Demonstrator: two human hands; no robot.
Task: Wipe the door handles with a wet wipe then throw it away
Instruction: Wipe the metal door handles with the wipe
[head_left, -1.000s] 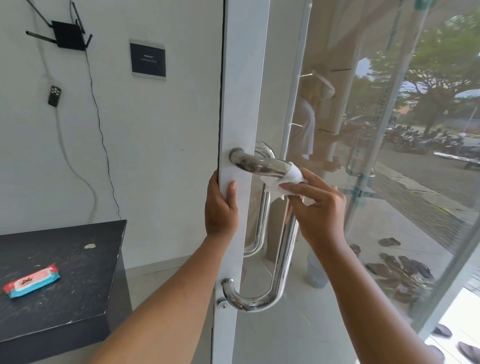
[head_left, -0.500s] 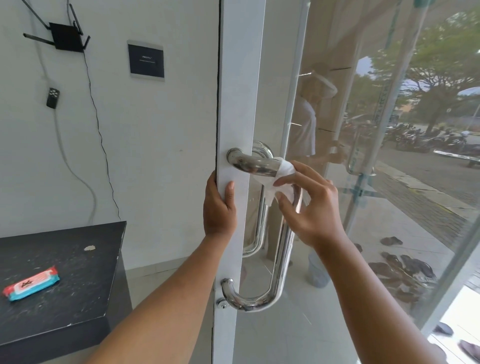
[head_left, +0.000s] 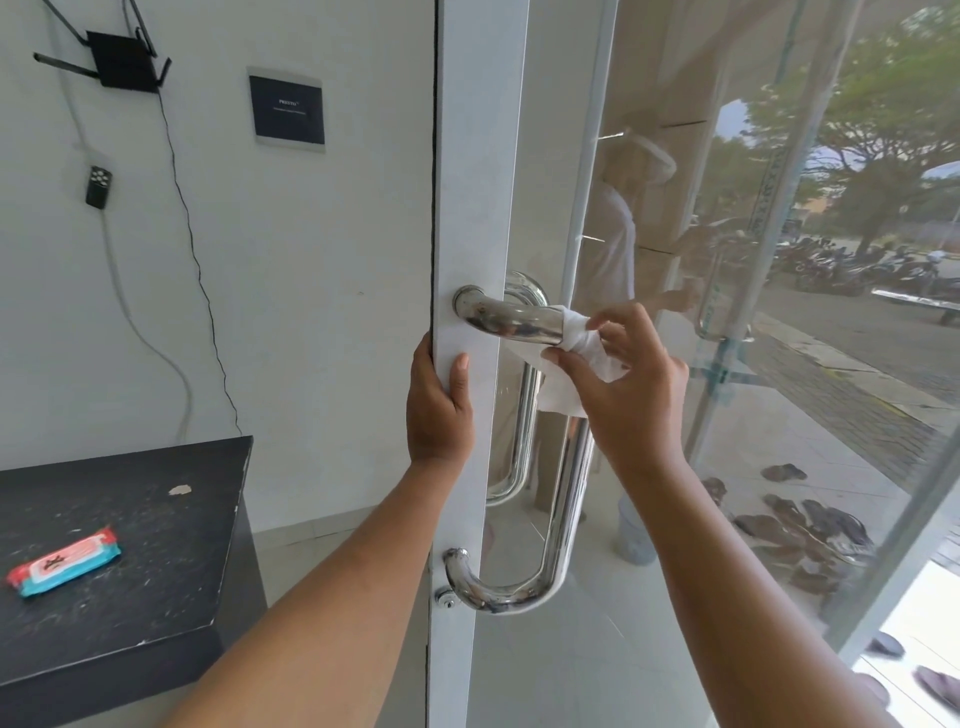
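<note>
The right hand grasps a white wet wipe and wraps it around the upper bend of the shiny door handle. A loose part of the wipe hangs down at 6 o'clock from the fingers. The left hand clenches the edge of the white door frame, at 9 o'clock from the wipe, just under the upper mount of the handle. At 8 o'clock, well apart, a pack of wipes lies on a black table.
</note>
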